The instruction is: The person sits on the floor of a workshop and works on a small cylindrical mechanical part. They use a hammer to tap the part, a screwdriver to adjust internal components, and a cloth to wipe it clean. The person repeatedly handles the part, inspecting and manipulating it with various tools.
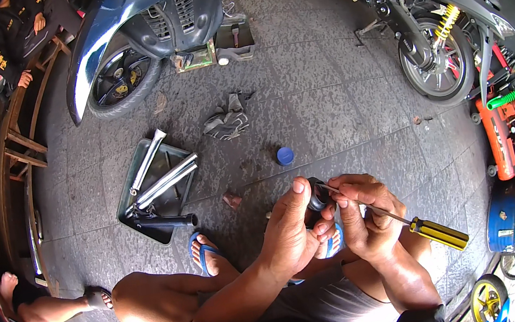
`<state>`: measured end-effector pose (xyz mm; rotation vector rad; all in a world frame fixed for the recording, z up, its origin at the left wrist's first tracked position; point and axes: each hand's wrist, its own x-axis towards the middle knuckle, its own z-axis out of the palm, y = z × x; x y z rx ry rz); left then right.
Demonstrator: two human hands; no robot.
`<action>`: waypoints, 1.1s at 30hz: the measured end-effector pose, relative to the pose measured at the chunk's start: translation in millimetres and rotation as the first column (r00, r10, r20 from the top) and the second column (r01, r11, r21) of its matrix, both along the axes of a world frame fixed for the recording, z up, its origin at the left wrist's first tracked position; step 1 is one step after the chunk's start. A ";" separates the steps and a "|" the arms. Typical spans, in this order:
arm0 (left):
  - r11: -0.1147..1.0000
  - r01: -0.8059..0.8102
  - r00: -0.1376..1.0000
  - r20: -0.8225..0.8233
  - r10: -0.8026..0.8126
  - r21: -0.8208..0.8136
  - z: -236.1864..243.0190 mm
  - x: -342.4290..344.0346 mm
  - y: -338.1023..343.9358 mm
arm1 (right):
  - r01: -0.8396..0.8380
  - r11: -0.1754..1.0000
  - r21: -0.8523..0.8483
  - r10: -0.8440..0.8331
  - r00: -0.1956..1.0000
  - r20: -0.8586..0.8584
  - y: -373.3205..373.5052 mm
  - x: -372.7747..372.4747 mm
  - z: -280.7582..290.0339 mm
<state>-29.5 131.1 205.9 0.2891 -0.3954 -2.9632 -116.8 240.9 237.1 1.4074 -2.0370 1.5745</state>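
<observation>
In front of me, my left hand point(287, 232) is closed on a small black round part point(318, 197), its thumb along the near side. My right hand point(371, 214) grips a screwdriver point(437, 233) with a yellow and black handle by its shaft, the handle pointing down to the right. The screwdriver's tip reaches the rim of the black part; my fingers hide the exact contact. Beyond my hands, a round blue cap point(285, 156) lies on the floor. To the left, a dark tray point(149, 234) holds shiny metal tubes point(165, 182) and a black tube point(167, 222).
Grey gloves point(228, 122) and a reddish-brown scrap point(232, 199) lie on the tiles. A dark scooter point(141, 32) stands far left beside a tool case point(235, 51); another motorcycle point(422, 19) is far right. An orange-red tank point(497, 139) and blue drum point(500, 219) line the right. People sit left.
</observation>
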 end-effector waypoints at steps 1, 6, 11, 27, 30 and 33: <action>0.999 -0.008 1.000 -0.019 0.007 -0.041 -1.2 -0.3 0.0 | 0.006 1.000 0.001 -0.006 1.000 0.000 -0.7 0.0 0.1; 0.966 -0.081 0.995 -0.072 0.065 -0.246 3.9 -1.4 1.3 | 0.010 1.000 0.027 -0.011 1.000 0.008 1.1 1.3 2.1; 0.970 -0.079 0.991 -0.120 0.053 -0.228 0.4 0.9 -1.6 | -0.012 1.000 0.020 0.012 1.000 -0.008 0.2 2.9 6.2; 0.793 -0.195 0.954 -0.300 0.016 -0.578 -15.7 -1.0 -11.4 | -0.081 0.995 0.059 0.066 0.974 0.218 11.9 10.2 16.1; 0.776 -0.235 0.949 -0.311 0.053 -0.585 -16.0 -2.8 -8.2 | -0.061 0.997 0.039 0.046 0.952 0.303 11.2 13.7 15.4; 0.793 -0.234 0.946 -0.321 0.051 -0.563 -21.3 -5.4 -6.9 | -0.019 1.000 0.010 0.013 0.905 0.424 9.9 19.5 12.6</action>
